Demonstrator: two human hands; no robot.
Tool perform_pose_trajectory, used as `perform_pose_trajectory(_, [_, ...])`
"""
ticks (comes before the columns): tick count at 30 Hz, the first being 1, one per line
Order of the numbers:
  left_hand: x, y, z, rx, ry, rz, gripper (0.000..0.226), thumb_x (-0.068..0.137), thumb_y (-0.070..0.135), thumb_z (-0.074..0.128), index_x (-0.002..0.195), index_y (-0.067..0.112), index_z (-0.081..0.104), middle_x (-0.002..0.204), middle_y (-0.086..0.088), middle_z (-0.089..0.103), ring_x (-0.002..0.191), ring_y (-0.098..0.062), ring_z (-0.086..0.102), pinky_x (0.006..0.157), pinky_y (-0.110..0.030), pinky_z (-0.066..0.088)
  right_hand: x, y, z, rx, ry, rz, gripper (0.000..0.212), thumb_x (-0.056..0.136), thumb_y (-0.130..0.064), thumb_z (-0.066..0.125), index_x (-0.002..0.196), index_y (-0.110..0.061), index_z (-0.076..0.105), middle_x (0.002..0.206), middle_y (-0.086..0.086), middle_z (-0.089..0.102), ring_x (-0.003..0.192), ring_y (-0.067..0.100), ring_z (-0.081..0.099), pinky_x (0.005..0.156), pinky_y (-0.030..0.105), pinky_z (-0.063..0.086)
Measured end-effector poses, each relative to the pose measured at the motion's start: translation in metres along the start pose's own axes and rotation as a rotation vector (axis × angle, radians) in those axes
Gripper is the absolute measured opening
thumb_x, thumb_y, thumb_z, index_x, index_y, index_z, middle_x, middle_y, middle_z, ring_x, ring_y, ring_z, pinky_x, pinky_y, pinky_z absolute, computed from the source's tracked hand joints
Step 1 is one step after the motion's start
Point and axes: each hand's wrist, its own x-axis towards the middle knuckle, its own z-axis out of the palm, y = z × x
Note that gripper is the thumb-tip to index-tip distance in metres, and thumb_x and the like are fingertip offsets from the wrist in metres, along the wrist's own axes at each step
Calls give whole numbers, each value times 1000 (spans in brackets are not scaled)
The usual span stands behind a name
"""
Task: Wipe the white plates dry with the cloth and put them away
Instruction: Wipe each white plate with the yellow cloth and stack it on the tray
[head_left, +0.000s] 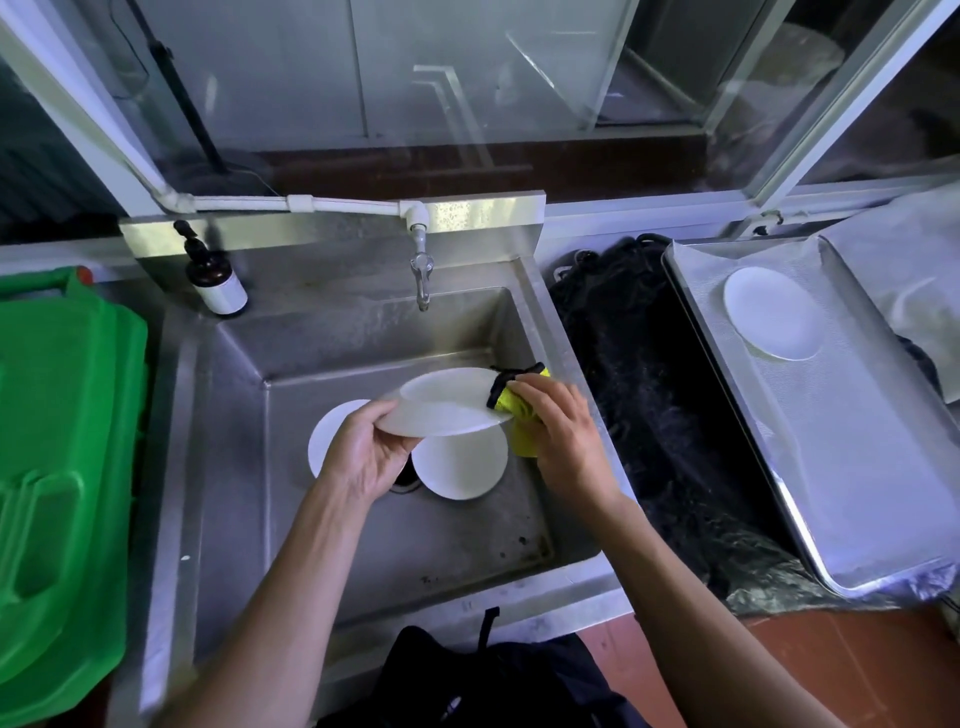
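Plate, white and tilted, is held above the steel sink by the left hand, whose fingers and thumb are curled round its near-left rim. A yellow cloth with black edge is pinched by the right hand and pressed against the plate's right rim. Two more white plates are lying on the sink bottom, partly hidden. Another white plate is lying on the metal tray at the right.

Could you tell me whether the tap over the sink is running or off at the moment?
Off, as far as shows: no stream falls from the tap into the sink below.
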Motion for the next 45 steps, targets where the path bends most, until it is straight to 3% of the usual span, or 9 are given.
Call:
perform_pose_trajectory(8, [-5, -8, -3, 144, -102, 147, 30, 97, 5, 50, 124, 2, 63, 111, -16, 74, 97, -28, 73, 75, -42, 61, 24, -28, -9, 280, -139, 345, 63, 84, -6, 60, 136, -39, 50, 133, -8, 59, 118, 14, 54, 96, 27, 44])
perform_pose_trajectory(12, [-10, -14, 5, 147, -126, 106, 31, 97, 8, 52, 125, 2, 64, 114, -20, 73, 98, -31, 74, 72, -41, 61, 34, -43, 3, 320, -148, 343, 51, 84, -18, 71, 132, -28, 57, 121, -16, 61, 103, -7, 49, 85, 0, 33])
perform_pose_trajectory(15, [-13, -16, 9, 142, -132, 95, 36, 95, 12, 55, 129, 2, 62, 117, -21, 72, 99, -31, 73, 74, -40, 61, 35, -49, 15, 283, -144, 273, 45, 86, -16, 74, 130, -17, 64, 130, -3, 64, 110, -1, 50, 90, -4, 28])
perform_pose_trajectory(17, [-15, -17, 9, 132, -133, 96, 37, 94, 13, 57, 129, 3, 63, 118, -20, 71, 100, -31, 73, 75, -40, 61, 35, -52, 21, 267, -157, 232, 41, 87, -15, 73, 127, -13, 66, 129, 1, 66, 116, 9, 53, 94, 2, 34])
perform_pose_trajectory(22, [-19, -21, 7, 131, -145, 109, 41, 94, 16, 58, 134, 7, 62, 126, -20, 68, 109, -32, 70, 79, -41, 60, 26, -51, 34, 120, -128, 52, 31, 96, -11, 59, 127, -9, 66, 123, 4, 68, 115, 29, 60, 94, 44, 49])
perform_pose_trajectory(28, [-19, -31, 10, 122, -133, 117, 40, 101, 11, 50, 139, 3, 56, 136, -25, 62, 118, -38, 65, 89, -46, 59, 5, -52, 49, 153, -139, 247, 39, 104, -8, 49, 143, -4, 55, 150, 13, 51, 141, 30, 45, 119, 45, 32])
perform_pose_trajectory(36, [-17, -39, 21, 69, -56, 164, 35, 101, 13, 52, 134, 9, 63, 133, -18, 66, 116, -32, 67, 88, -40, 59, 2, -71, 53, 78, -182, 287, 45, 107, -19, 44, 152, -15, 45, 161, 7, 38, 151, 30, 29, 118, 47, 29])
perform_pose_trajectory(42, [-15, -43, 26, 76, -51, 214, 42, 100, 11, 51, 142, 4, 56, 139, -23, 60, 130, -41, 57, 113, -53, 42, -8, -62, 45, 95, -186, 208, 46, 107, -18, 47, 153, -11, 43, 161, 8, 37, 152, 30, 27, 119, 49, 29])
perform_pose_trajectory(45, [-18, -46, 32, 74, -85, 226, 45, 97, 10, 53, 141, 4, 55, 138, -23, 61, 129, -40, 58, 105, -50, 50, -9, -53, 42, 104, -166, 232, 46, 107, -16, 44, 153, -10, 42, 161, 10, 35, 153, 30, 24, 122, 49, 25])
